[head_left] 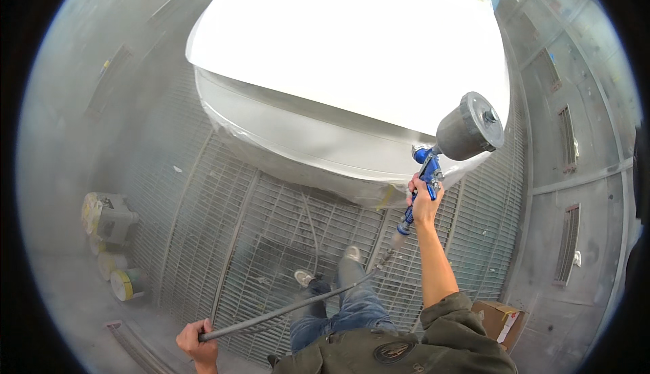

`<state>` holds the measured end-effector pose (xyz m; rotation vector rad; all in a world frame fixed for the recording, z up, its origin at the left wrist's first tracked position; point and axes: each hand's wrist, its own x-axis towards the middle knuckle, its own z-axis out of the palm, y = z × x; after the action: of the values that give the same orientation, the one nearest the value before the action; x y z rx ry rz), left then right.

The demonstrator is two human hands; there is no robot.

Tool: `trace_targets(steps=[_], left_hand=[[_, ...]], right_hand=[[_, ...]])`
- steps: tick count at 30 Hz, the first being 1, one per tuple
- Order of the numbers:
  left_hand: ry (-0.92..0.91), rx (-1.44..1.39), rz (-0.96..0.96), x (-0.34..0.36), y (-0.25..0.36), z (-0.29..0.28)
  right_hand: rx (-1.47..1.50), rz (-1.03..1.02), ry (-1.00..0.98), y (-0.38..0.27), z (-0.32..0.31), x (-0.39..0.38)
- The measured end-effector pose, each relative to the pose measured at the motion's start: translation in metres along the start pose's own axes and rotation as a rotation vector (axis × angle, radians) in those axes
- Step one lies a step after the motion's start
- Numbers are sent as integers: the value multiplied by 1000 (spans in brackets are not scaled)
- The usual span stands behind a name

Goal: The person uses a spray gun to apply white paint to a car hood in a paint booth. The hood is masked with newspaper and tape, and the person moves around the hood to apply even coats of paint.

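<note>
My right hand (424, 201) grips the blue handle of a spray gun (428, 165) with a dark grey cup (469, 127) on top, held beside the lower right edge of a large white painted car panel (352, 42). Masking film (298, 140) covers the car body under the panel. A grey air hose (298, 306) runs from the gun's base down and left to my left hand (198, 345), which is closed around it near the lower edge of the view. My legs in blue jeans stand on the floor grate below.
Metal floor grating (223, 218) spreads under the car. Several tape rolls and a grey container (112, 232) sit at the left on the concrete. A cardboard box (500, 321) lies at lower right. Booth walls with vents (567, 242) curve along the right.
</note>
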<state>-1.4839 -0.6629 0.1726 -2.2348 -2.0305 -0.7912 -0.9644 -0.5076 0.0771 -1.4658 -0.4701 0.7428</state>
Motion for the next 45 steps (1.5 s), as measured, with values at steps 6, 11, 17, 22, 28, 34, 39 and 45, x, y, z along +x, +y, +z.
trace_targets(steps=[6,11,17,22,28,34,39,45], left_hand=[[153,-43,-194,32,-109,-18],[175,71,-255,62,-196,-32],[209,11,-495,121,-338,-27],[362,-251,-600,187,-454,-21],[461,-216,-690,241,-531,-51],[429,-96,-633,272,-576,-50],[145,127,-679,302,-579,-36],[48,-358,-555,328,-592,26]], right_hand=[[-13,48,-53,1,141,-33],[12,71,-97,5,257,-53],[31,60,-80,15,422,-63],[39,73,-75,18,570,-63],[105,153,-116,21,731,-44],[80,229,-286,-8,815,-16],[-17,195,-230,-22,792,6],[-40,268,-193,-43,681,15]])
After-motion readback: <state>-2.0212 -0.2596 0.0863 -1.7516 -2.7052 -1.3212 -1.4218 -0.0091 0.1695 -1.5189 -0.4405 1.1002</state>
